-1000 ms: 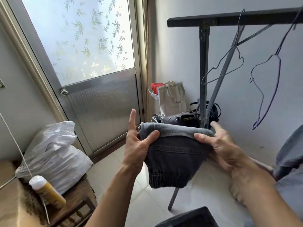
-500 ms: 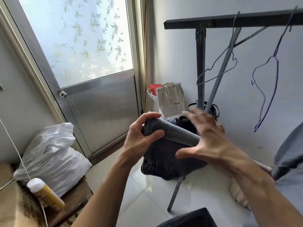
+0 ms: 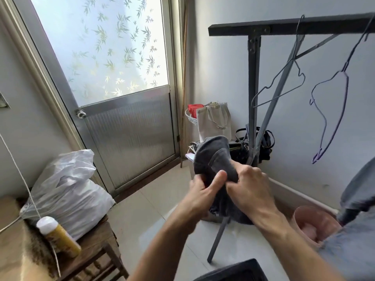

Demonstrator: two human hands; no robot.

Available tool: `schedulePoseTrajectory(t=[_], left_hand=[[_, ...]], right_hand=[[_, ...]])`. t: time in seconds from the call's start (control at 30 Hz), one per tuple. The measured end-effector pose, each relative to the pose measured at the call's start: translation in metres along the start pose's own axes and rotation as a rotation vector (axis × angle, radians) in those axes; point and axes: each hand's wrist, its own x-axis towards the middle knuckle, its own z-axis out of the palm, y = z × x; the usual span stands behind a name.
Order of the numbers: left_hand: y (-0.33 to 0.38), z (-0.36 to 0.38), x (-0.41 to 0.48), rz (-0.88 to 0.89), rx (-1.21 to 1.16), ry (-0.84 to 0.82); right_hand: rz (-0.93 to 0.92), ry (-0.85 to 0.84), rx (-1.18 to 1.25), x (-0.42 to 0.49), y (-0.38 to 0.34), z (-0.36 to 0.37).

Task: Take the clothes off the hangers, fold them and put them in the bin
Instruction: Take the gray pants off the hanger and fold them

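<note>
A dark grey denim garment, folded into a thick bundle, stands upright in the air in front of me. My left hand grips its lower left side, thumb across the front. My right hand grips the right side, fingers curled over the cloth. Two bare wire hangers, one grey and one purple, hang from the black rack bar. The dark bin shows only its rim at the bottom edge. More grey cloth hangs at the right edge.
The rack's legs stand just behind the garment. Bags fill the corner behind them. A pink tub sits on the floor at the right. At the left are a white sack and a yellow bottle on a wooden stool.
The garment has been folded over again and turned upright into a narrower bundle. My right hand came down from above it and now grips it close beside my left hand.
</note>
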Motion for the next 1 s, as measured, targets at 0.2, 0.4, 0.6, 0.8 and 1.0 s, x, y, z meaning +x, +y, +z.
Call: schedulePoseTrajectory(t=[0.2, 0.4, 0.6, 0.8, 1.0], left_hand=[[-0.002, -0.005, 0.018, 0.033, -0.650, 0.107], [-0.011, -0.037, 0.005, -0.031, -0.698, -0.088], [-0.016, -0.045, 0.000, 0.010, -0.712, -0.039], [-0.027, -0.055, 0.005, 0.034, -0.844, -0.009], [-0.028, -0.049, 0.004, 0.016, -0.858, -0.040]], right_hand=[[-0.219, -0.082, -0.040, -0.026, -0.027, 0.032], [-0.117, 0.043, 0.334, -0.012, -0.021, 0.004], [0.129, 0.094, 0.094, 0.012, -0.006, 0.004], [0.392, -0.361, 0.865, 0.018, 0.019, 0.012], [0.397, -0.601, 1.347, 0.001, 0.042, 0.020]])
